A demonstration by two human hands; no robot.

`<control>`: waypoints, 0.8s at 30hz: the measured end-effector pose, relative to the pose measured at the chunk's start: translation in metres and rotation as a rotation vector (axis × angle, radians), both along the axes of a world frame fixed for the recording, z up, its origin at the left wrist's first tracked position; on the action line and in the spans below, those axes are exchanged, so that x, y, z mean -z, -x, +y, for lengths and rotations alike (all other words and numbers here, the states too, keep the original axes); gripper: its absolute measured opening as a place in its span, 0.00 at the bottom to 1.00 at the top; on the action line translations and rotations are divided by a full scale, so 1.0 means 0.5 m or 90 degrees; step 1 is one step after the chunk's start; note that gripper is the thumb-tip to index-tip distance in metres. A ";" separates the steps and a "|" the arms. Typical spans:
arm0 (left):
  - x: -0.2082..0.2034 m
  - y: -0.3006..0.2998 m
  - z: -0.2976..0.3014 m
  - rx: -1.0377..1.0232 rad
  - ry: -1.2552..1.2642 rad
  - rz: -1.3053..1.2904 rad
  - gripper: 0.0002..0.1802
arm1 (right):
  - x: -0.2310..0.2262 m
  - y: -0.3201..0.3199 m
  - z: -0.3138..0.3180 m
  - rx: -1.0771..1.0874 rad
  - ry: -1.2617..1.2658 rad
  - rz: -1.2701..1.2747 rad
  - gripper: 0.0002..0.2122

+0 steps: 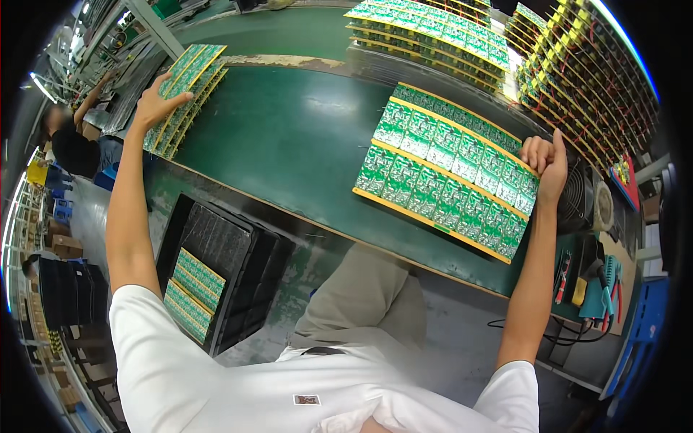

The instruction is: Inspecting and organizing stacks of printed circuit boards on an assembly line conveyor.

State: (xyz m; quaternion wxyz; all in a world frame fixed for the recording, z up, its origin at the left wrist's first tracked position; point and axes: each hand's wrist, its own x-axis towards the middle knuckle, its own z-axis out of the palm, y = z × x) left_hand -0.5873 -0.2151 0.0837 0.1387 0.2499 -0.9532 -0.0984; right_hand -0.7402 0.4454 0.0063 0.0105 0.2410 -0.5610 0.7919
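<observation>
At the far left end of the green workbench, my left hand (160, 102) rests against a stack of green circuit board panels (189, 79). Its thumb and fingers are spread over the near left edge of the top panel. On the right, large circuit board panels (447, 169) with yellow-orange edge strips lie on the bench, solder side up. My right hand (546, 164) is at their right edge, its fingers curled onto the rim and the thumb pointing up. The undersides of the panels are hidden.
Tall stacks of board panels (433, 32) stand at the back, with more racked (588, 86) at back right. A fan (575, 191) and hand tools (610, 285) sit at the right. Black crates (245, 252) holding a panel (195, 289) stand below the bench edge (325, 231). People work at left.
</observation>
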 end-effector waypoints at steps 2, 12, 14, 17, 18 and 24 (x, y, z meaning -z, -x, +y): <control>0.018 -0.003 -0.038 -0.010 -0.024 -0.020 0.50 | 0.001 -0.002 0.006 -0.001 0.000 -0.001 0.28; 0.097 0.005 -0.163 0.004 -0.069 -0.018 0.51 | 0.000 -0.003 0.001 -0.001 -0.012 -0.002 0.27; 0.116 0.017 -0.183 0.018 -0.047 0.024 0.52 | 0.000 -0.003 0.002 0.000 -0.018 0.006 0.27; 0.117 0.040 -0.172 0.074 0.085 0.083 0.45 | 0.000 0.000 0.002 -0.013 -0.012 0.003 0.28; 0.114 0.046 -0.168 0.099 0.153 0.112 0.41 | 0.001 0.002 0.002 -0.022 -0.008 0.001 0.28; 0.089 0.141 0.144 0.276 -0.266 0.250 0.20 | 0.016 0.018 0.018 -0.009 -0.009 -0.007 0.28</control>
